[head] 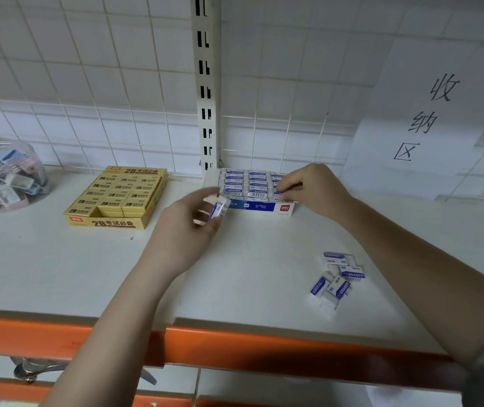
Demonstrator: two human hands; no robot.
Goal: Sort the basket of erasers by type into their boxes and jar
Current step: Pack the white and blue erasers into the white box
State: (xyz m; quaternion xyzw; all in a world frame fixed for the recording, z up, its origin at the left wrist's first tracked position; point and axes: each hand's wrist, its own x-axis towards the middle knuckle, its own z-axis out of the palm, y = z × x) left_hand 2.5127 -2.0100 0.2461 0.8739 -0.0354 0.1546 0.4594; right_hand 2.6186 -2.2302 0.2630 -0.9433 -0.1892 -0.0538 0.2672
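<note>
A white and blue box (259,207) of blue-sleeved erasers stands at the back of the white shelf (58,268). My left hand (189,227) holds one blue-sleeved eraser (218,209) just in front of the box's left corner. My right hand (311,188) rests on the box's right side, its fingertips pinching an eraser in the rows. A small pile of the same blue erasers (336,282) lies loose on the shelf at the right. A yellow box (117,198) of 2B erasers sits to the left. A clear jar (5,177) of mixed erasers stands at far left.
A white wire grid and a slotted upright post (207,83) back the shelf. A paper sign with handwritten characters (422,118) hangs at the right. The shelf's front edge is orange (234,345). The basket is not in view.
</note>
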